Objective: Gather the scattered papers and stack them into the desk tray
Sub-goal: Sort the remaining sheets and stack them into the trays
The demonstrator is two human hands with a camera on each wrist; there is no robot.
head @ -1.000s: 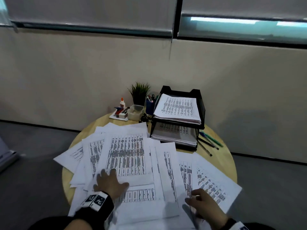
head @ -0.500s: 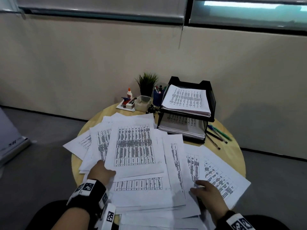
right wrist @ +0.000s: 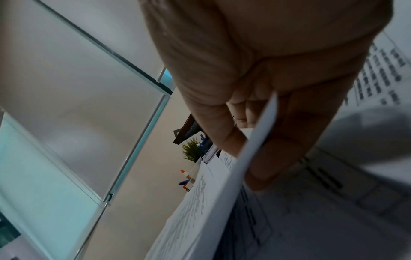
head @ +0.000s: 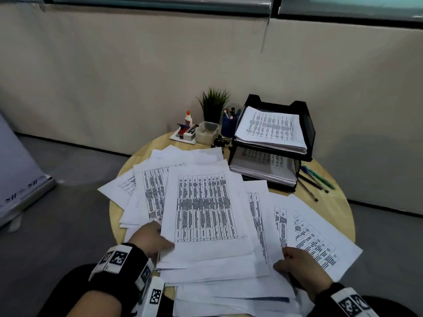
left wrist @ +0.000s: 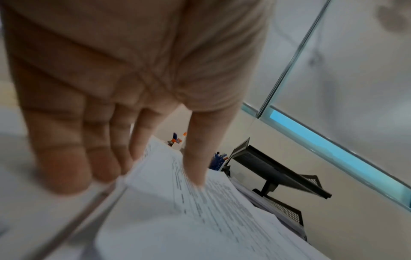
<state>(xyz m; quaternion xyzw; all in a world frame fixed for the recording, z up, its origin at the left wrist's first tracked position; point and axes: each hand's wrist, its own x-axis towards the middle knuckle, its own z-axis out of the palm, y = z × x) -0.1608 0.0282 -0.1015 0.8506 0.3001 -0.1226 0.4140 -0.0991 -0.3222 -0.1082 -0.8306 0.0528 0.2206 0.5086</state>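
Printed sheets, the scattered papers (head: 206, 207), lie overlapping across the round wooden table (head: 338, 209). My left hand (head: 160, 239) pinches the left edge of the middle pile; in the left wrist view the thumb lies on top of the papers (left wrist: 211, 219) and the fingers (left wrist: 66, 167) go underneath. My right hand (head: 295, 261) holds the pile's right edge, and in the right wrist view a sheet edge (right wrist: 255, 140) sits between thumb and fingers (right wrist: 271, 158). The black two-tier desk tray (head: 306, 124) stands at the back right, with paper stacks in both tiers.
Behind the papers stand a small plant (head: 215, 104), a glue bottle (head: 188, 117), a clear plastic box (head: 207, 131) and a blue pen cup (head: 229, 126). Several pens (head: 318, 181) lie right of the tray. More sheets (head: 320, 236) hang over the right front edge.
My left hand slid off the top of the papers to their left edge and took hold. The right hand moved in under the right edge. The view dropped closer to the table.
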